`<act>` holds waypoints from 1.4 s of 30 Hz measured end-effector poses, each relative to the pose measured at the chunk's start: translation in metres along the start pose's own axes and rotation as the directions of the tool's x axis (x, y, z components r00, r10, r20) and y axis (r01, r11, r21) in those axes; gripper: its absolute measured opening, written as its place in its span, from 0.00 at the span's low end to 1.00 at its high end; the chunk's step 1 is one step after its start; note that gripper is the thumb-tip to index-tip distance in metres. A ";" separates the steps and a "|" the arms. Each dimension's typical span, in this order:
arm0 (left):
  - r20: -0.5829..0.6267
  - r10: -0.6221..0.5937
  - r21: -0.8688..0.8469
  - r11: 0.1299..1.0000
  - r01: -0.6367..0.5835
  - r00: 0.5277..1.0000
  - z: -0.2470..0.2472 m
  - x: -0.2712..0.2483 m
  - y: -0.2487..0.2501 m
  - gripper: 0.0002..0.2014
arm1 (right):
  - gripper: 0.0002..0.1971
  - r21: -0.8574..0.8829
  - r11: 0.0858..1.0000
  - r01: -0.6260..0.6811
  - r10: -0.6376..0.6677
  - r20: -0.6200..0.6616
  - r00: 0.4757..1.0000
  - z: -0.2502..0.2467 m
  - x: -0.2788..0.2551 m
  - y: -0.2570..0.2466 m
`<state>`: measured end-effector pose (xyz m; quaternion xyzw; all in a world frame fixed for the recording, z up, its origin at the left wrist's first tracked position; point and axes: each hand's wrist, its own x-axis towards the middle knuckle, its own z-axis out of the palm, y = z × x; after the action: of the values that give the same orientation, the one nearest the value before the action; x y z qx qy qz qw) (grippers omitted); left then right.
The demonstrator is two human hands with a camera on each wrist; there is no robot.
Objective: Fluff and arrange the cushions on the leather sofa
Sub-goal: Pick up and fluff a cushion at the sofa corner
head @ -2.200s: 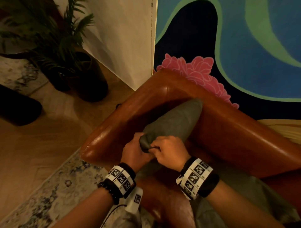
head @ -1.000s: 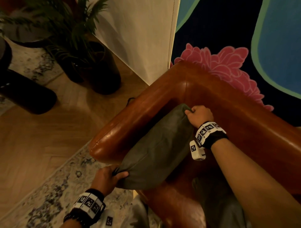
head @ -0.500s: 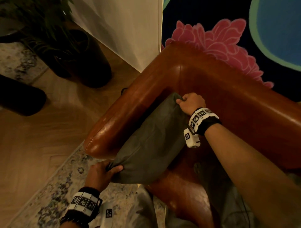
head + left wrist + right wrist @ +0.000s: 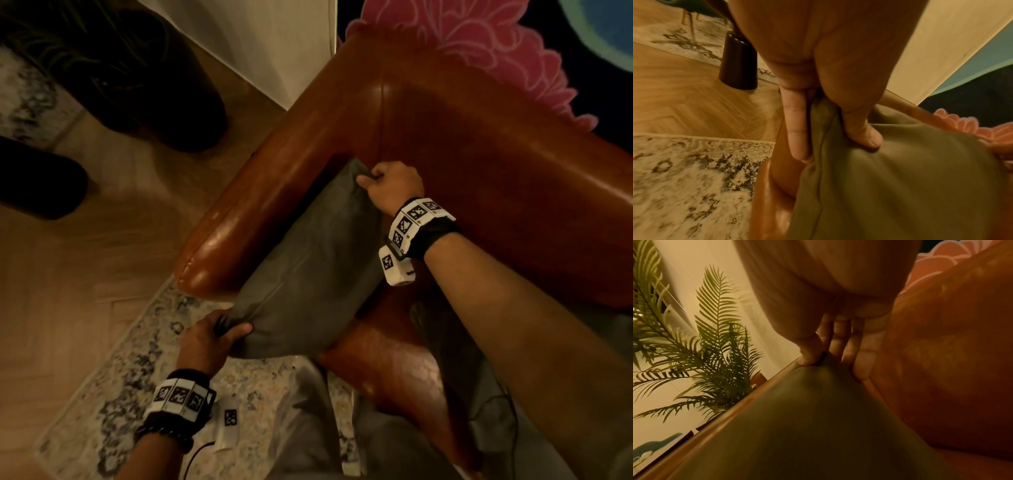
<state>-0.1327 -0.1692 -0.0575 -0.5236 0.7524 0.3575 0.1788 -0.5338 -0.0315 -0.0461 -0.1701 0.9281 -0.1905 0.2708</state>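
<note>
A dim, warm-lit corner: herringbone wood floor, a mottled pale rug, a potted palm by the cream wall, and a tan leather sofa with a pink flower painted on the wall behind it. The olive-grey cushion stands on edge against the sofa's rounded armrest, stretched between two grips. The left hand pinches the near lower corner, thumb pressed into the fabric and fingers behind the seam (the left wrist view shows this plainly); the right hand is curled round the far upper corner, which sits just below the bend where armrest meets backrest. Two seconds ago both hands bunched one corner together; since then they have parted to opposite corners and the cushion has been drawn out flat along the armrest. This looks like the shaping stage, with the seating of the cushion close to done. The cover is matte, soft woven cloth with a piped seam, dimpling under the thumb; the leather is glossy and smooth, likely to let the cushion slide.
</note>
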 end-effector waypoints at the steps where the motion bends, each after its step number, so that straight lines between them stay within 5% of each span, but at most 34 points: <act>1: 0.015 0.000 -0.019 1.000 0.001 1.000 -0.002 0.001 -0.001 0.27 | 0.22 0.019 1.000 0.002 -0.002 -0.003 1.000 -0.001 -0.003 0.000; 6: 0.055 0.049 0.015 0.999 -0.050 0.997 -0.011 -0.006 0.009 0.49 | 0.30 0.094 0.996 -0.003 -0.002 0.056 0.998 -0.030 -0.029 0.023; 11: -0.001 0.286 0.209 0.937 -0.279 0.958 0.001 -0.023 0.067 0.57 | 0.32 0.041 0.989 -0.141 0.140 0.021 0.990 -0.092 -0.088 0.130; 16: 0.040 0.570 0.187 0.803 -0.566 0.821 0.048 -0.056 0.151 0.55 | 0.32 -0.226 0.871 -0.436 0.411 -0.151 0.899 -0.139 -0.190 0.288; 20: 0.331 0.625 0.026 0.743 -0.669 0.707 0.107 -0.085 0.203 0.59 | 0.31 -0.111 0.784 -0.611 0.581 -0.219 0.784 -0.162 -0.272 0.374; 23: 0.503 0.611 -0.082 0.737 -0.671 0.611 0.164 -0.122 0.226 0.55 | 0.31 0.277 0.792 -0.544 0.574 -0.034 0.818 -0.159 -0.311 0.402; 25: 0.560 0.627 -0.115 0.706 -0.699 0.541 0.198 -0.148 0.237 0.51 | 0.26 0.415 0.774 -0.479 0.542 -0.043 0.839 -0.146 -0.322 0.408; 27: 0.586 0.637 -0.080 0.661 -0.747 0.501 0.223 -0.171 0.248 0.52 | 0.23 0.377 0.811 -0.448 0.524 -0.125 0.843 -0.131 -0.326 0.414; 32: 0.518 0.672 0.149 0.539 -0.829 0.530 0.242 -0.205 0.276 0.62 | 0.17 0.262 0.866 -0.426 0.480 -0.191 0.856 -0.114 -0.320 0.391; 38: 0.396 0.682 0.153 0.611 -0.777 0.614 0.227 -0.198 0.282 0.78 | 0.23 0.202 0.975 -0.092 0.134 -0.204 0.970 -0.103 -0.316 0.289; 42: 0.267 0.662 0.083 0.708 -0.701 0.700 0.211 -0.178 0.269 0.66 | 0.22 0.217 0.973 0.075 -0.072 -0.020 0.997 -0.072 -0.315 0.229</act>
<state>-0.3320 0.1539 0.0078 -0.1458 0.8974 0.3844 0.1604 -0.3731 0.3183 0.0460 -0.1726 0.8963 -0.3018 0.2752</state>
